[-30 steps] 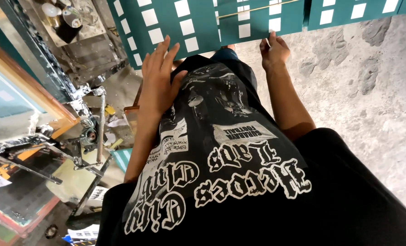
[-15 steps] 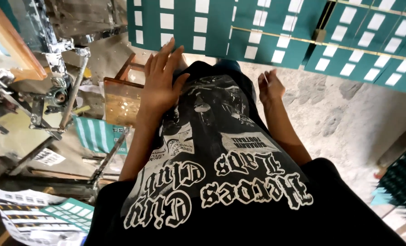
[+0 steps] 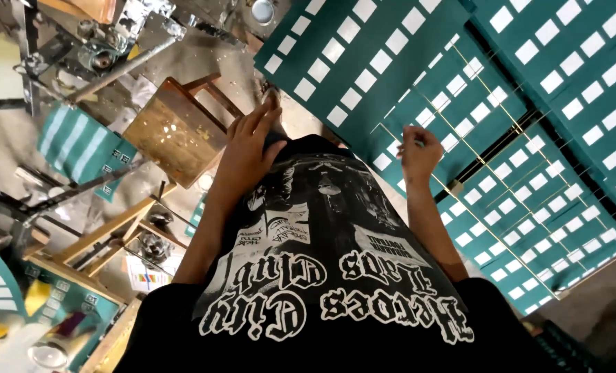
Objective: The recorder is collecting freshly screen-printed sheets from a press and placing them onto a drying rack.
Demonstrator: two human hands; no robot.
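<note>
I look down my own front at a black T-shirt (image 3: 322,276) with white printed lettering and pictures. My left hand (image 3: 247,148) lies flat on the shirt's far end, fingers stretched out and together, holding nothing. My right hand (image 3: 418,157) hovers off the shirt's right side above a teal sheet. Its fingers are curled shut, and I see nothing clearly in them. Both forearms run along the sides of the shirt.
Large teal sheets (image 3: 529,103) printed with rows of white rectangles lie spread at the top and right, crossed by thin wires. A wooden stool (image 3: 173,128) stands just left of my left hand. Metal press arms (image 3: 114,48) and wooden frames (image 3: 94,242) crowd the left side.
The view has swung, so the teal sheets now fill the right side and the stool is closer. My left hand stays on the shirt. My right hand has moved out over the sheets.
</note>
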